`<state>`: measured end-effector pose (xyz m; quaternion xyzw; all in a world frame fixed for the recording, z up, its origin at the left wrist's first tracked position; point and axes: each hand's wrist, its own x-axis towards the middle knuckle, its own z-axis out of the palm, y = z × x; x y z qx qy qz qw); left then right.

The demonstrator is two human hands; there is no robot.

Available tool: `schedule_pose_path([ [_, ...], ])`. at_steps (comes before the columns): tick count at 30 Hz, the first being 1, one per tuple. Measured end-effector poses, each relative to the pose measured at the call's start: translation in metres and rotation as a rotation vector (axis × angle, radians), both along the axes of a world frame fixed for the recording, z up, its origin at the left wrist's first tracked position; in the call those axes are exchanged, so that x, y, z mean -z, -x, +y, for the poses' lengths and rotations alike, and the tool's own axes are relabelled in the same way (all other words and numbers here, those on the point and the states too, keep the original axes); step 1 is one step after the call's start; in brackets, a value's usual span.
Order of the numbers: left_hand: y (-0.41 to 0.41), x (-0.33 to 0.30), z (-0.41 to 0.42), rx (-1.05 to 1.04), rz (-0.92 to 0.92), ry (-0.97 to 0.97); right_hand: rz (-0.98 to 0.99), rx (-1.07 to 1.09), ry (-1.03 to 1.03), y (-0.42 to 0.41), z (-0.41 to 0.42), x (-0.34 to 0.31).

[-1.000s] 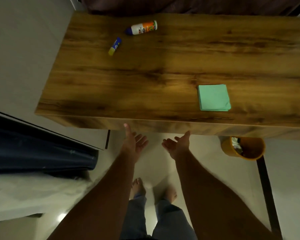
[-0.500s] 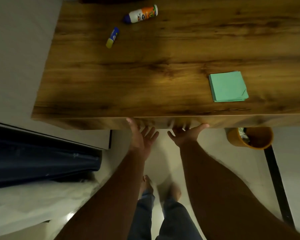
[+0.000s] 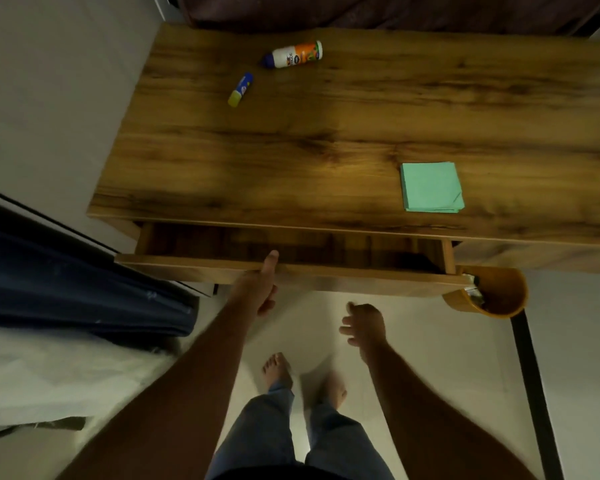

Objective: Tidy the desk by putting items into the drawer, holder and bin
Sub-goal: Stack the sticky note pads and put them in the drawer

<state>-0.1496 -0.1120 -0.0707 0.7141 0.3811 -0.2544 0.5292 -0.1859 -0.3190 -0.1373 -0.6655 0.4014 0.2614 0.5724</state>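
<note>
The wooden desk (image 3: 326, 140) has its drawer (image 3: 194, 268) pulled partly out, with a dark inside. My left hand (image 3: 257, 289) grips the drawer's front panel, thumb over the top edge and fingers underneath. My right hand (image 3: 364, 323) hangs free below the drawer front, fingers loosely curled, holding nothing. A green pad of sticky notes (image 3: 432, 187) lies near the desk's front right. A white and orange glue bottle (image 3: 293, 54) and a small blue and yellow glue stick (image 3: 240, 89) lie at the back left.
An orange bin (image 3: 499, 299) with some scraps in it stands on the floor under the desk's right side, next to a black desk leg (image 3: 534, 393). A dark blue cloth (image 3: 66, 282) and white bedding (image 3: 49, 375) lie at the left. My bare feet (image 3: 278, 370) are on the tiled floor.
The drawer has slid out from under the desktop. My left hand now grips its front panel, and my right hand has let go and dropped back.
</note>
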Motion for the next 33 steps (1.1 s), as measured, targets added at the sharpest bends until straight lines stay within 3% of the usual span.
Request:
schedule_pose_path([
  [4,-0.006,-0.025,0.012,0.344,0.046,-0.193,-0.282,-0.634,0.135,0.012,0.004,-0.035],
  [6,-0.015,-0.035,0.005,0.581,-0.036,-0.471,-0.499,-0.900,0.216,0.004,0.013,-0.068],
  [8,-0.024,-0.046,-0.009,0.705,-0.249,-0.751,-0.731,-0.978,0.420,-0.009,0.020,-0.096],
  [10,-0.027,-0.048,-0.023,0.755,-0.443,-0.786,-0.894,-0.893,0.624,-0.024,0.021,-0.110],
  [13,-0.024,-0.036,-0.035,0.949,-0.394,-0.668,-0.747,-0.980,0.780,-0.044,0.011,-0.108],
  [16,-0.015,-0.030,-0.039,0.996,-0.345,-0.666,-0.491,-1.161,0.751,-0.044,-0.001,-0.099],
  [21,-0.017,-0.039,-0.039,1.059,-0.228,-0.603,-0.514,-1.182,0.707,-0.037,-0.009,-0.094],
  [28,-0.015,-0.044,-0.040,1.266,-0.007,-0.458,-0.421,-1.487,0.643,-0.026,-0.019,-0.103],
  [33,-0.007,-0.049,-0.046,1.339,0.188,-0.342,-0.354,-1.537,0.509,-0.004,-0.021,-0.099],
])
